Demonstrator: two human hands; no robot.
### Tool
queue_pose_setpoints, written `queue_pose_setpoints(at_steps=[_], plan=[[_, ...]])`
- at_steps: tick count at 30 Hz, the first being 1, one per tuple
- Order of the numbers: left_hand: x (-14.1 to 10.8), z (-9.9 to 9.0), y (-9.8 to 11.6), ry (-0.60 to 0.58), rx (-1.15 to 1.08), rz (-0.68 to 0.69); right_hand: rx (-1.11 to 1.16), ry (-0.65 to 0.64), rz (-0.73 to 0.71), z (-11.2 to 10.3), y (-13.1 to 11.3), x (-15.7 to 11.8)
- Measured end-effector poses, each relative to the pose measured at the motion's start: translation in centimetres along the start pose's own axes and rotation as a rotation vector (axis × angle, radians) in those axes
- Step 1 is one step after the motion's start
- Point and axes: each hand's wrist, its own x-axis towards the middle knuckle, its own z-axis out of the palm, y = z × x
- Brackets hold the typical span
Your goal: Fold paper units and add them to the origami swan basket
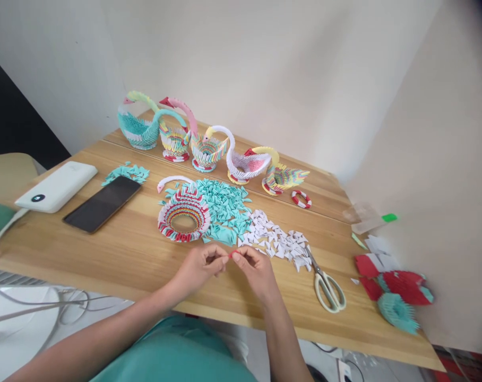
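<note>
- Centrally, my left hand (207, 262) and my right hand (256, 268) meet above the near part of the wooden table (125, 260); the thumb and forefinger of each are pinched together on one small red piece (233, 254), mostly hidden by the fingertips.
- Just beyond my left hand stands a round paper bowl (185, 200), banded in red, white, teal and yellow, its mouth facing me; a white curved neck (179, 179) with a pink tip shows behind its rim, though I cannot tell whether the two are joined.
- Beyond my hands, a heap of teal folded pieces (225, 201) adjoins a spread of white folded pieces (270, 239).
- To my right, scissors (329, 292) with pale handles lie with their tips touching the white spread.
- To my left lie a dark phone (103, 204), a white power bank (58, 185) with a cable, and a smaller teal pile (127, 172).
- Along the far side, five paper swans (247, 165) stand in a row, with a red-and-white ring (305, 205) near the rightmost.
</note>
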Motion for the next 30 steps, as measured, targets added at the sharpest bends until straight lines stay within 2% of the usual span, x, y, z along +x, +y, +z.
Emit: queue_pose_setpoints(at_steps=[4,13,19,24,30], plan=[[0.2,0.0,-0.3,0.023,-0.107,-0.042,0.103,0.025,0.061,0.0,0.7,-0.1],[0.3,0.2,0.0,-0.002,-0.071,-0.034,-0.020,0.056,0.040,0.1,-0.2,-1.0],[0.3,0.7,-0.3,0.008,-0.138,-0.033,0.014,0.079,0.028,0.4,-0.1,-1.3],[0.3,1.0,-0.6,0.022,-0.149,-0.027,-0.056,0.138,-0.062,0.8,-0.1,-1.6],[0.4,1.1,-0.9,0.060,-0.109,-0.013,-0.364,0.225,-0.273,1.5,-0.3,-2.1]])
